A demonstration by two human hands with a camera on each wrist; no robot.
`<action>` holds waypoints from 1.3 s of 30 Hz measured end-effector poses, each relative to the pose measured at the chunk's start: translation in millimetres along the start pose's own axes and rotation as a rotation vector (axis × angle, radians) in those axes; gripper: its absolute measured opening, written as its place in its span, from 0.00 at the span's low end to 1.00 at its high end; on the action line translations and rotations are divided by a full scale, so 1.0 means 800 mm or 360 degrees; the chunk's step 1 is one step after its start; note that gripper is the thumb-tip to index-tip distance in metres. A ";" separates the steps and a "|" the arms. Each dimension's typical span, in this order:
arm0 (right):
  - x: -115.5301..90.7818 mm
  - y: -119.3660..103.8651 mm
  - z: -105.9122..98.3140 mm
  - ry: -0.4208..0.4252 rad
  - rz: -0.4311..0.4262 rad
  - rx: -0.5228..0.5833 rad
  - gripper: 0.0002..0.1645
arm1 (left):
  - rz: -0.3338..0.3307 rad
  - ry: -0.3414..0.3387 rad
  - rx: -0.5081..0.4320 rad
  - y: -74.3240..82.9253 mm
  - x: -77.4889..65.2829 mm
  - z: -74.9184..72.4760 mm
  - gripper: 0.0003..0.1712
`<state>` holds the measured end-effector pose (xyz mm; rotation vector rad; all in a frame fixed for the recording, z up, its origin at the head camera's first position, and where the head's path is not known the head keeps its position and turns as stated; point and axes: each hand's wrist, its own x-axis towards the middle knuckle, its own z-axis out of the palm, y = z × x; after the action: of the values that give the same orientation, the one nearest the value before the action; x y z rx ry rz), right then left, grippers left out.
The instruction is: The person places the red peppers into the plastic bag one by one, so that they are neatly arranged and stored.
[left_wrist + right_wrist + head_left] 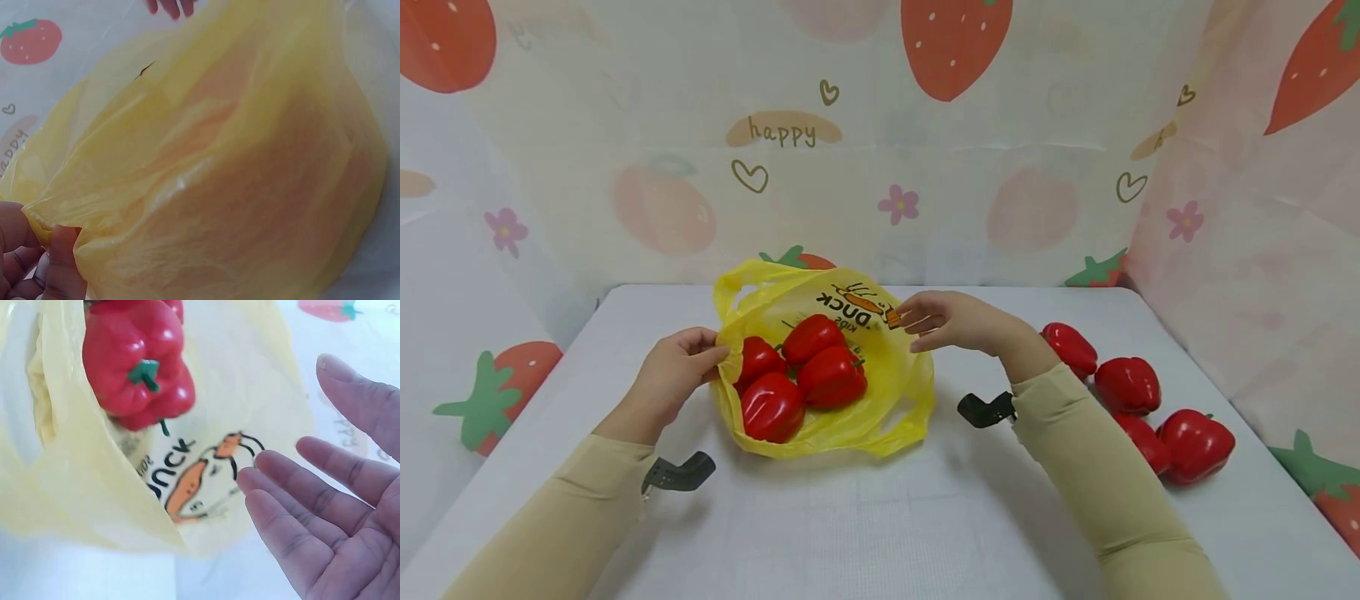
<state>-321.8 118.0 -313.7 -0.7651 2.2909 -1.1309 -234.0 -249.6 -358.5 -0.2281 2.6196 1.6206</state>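
The left hand (673, 371) pinches the left rim of the yellow bag (891, 379), red peppers (832, 377) inside. The right hand (958, 321), fingers (312, 485) loosely parted and empty, hangs by its right side; loose peppers (1197, 446) lie rightward on the counter (865, 533), nearer that hand.

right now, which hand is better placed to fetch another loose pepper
Probably the right hand: it holds nothing and is nearer the loose peppers, while the left hand pinches the yellow bag.

PLACE: curtained-off white tabletop (850, 542), kind of room unclear | SHOWN BY: strawberry-print curtains (955, 158) on three sides
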 end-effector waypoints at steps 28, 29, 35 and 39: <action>-0.164 0.077 -0.078 0.0276 0.0075 -0.0226 0.32 | -0.0002 0.0010 0.0008 -0.002 0.006 0.004 0.20; -0.170 0.080 -0.079 0.0285 0.0080 -0.0229 0.32 | 0.0001 0.0011 0.0007 -0.003 0.006 0.003 0.20; -0.207 0.093 -0.083 0.0350 0.0160 -0.0320 0.34 | 0.0008 0.0016 -0.0002 -0.004 0.005 0.003 0.21; -0.229 0.101 -0.084 0.0334 0.0280 -0.0258 0.36 | 0.0027 0.0002 -0.0010 -0.005 0.005 0.003 0.20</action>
<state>-251.2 317.0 -313.1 -0.5093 2.5924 -0.9949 -237.3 -249.8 -363.4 -0.2077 2.6249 1.6351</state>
